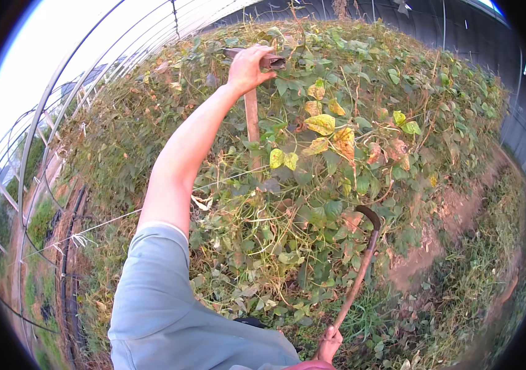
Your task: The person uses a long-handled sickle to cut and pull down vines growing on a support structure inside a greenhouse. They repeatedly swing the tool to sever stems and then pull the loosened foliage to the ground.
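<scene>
My left hand (247, 69) reaches forward and grips a short, hollow rusty-brown crossbar (273, 62), fingers over its top and thumb beneath. Under the crossbar stands an upright wooden stake (252, 115), its lower part hidden among leaves. Low in the view, my right hand (329, 344) is closed around the wooden handle of a sickle (359, 273). The sickle's dark curved blade (370, 214) points up and hooks left, close against the vines. Climbing bean-like vines (300, 222) with green, yellow and browned leaves spread before me.
A white string (110, 217) with a knotted tuft runs from the left into the vines. Curved metal hoops (36, 125) of a tunnel frame rise at left, near a black pipe (65, 245). Dark sheeting (475, 41) lines the right. Bare soil (418, 266) and weeds lie at right.
</scene>
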`<state>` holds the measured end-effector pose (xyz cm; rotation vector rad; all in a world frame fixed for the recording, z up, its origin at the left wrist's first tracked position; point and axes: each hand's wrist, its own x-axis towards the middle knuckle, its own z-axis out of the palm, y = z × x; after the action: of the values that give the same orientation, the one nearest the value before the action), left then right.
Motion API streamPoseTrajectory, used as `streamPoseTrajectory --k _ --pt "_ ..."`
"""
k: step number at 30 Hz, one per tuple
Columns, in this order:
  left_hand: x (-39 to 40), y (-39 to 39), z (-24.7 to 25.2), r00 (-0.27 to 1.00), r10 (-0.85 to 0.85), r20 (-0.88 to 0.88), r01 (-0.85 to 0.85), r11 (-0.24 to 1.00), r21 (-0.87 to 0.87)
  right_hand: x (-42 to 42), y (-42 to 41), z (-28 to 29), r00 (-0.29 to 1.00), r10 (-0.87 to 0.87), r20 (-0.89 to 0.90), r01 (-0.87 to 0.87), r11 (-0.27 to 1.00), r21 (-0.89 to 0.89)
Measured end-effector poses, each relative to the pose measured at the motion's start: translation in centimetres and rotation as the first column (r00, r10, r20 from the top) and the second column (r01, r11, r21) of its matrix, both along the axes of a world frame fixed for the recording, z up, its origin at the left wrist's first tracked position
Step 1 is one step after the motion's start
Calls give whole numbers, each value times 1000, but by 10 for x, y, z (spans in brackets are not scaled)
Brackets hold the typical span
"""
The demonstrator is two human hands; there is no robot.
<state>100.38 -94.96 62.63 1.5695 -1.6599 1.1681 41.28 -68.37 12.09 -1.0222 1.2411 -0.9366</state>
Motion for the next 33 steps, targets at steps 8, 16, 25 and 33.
streamPoseTrajectory --k 8,16,25,33 --pt "35 59 -3 982 -176 -69 178 984 18 37 3 -12 991 -104 82 98 992 77" --pt "122 273 -18 956 -24 -292 0 997 -81 71 -20 -7 995 -49 82 45 998 50" --pt "184 525 -85 756 462 -464 -544 837 -54 104 -31 14 996 -19 91 20 1000 -7" --pt "190 689 -135 579 554 -598 -572 799 187 155 -45 30 992 44 115 -55 994 98"
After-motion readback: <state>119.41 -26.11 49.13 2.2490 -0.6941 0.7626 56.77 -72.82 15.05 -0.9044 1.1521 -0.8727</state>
